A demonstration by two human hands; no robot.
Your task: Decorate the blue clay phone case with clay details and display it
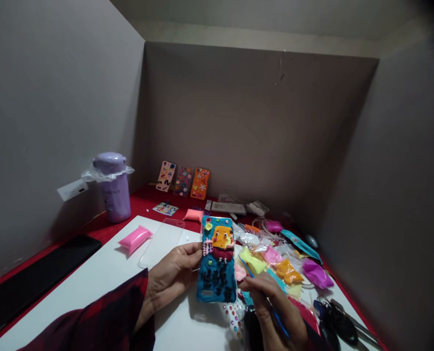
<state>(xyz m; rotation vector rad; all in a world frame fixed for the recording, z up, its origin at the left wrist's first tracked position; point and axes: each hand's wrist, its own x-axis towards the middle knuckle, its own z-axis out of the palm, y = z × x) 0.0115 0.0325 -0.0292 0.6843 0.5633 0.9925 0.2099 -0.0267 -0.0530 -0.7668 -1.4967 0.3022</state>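
Fingers (pixel 193 253) of both hands grip phone case (pixel 217 265).

Faint, unreadable lettering on the purple bottle (pixel 114 187); no other text legible

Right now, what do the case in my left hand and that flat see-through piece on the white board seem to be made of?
Decorated case: looks coated in soft modelling clay, matte blue, with lumpy raised yellow and pink shapes. Clear piece: likely glossy transparent plastic, since the white board shows through it. The left hand grips the case's edge.
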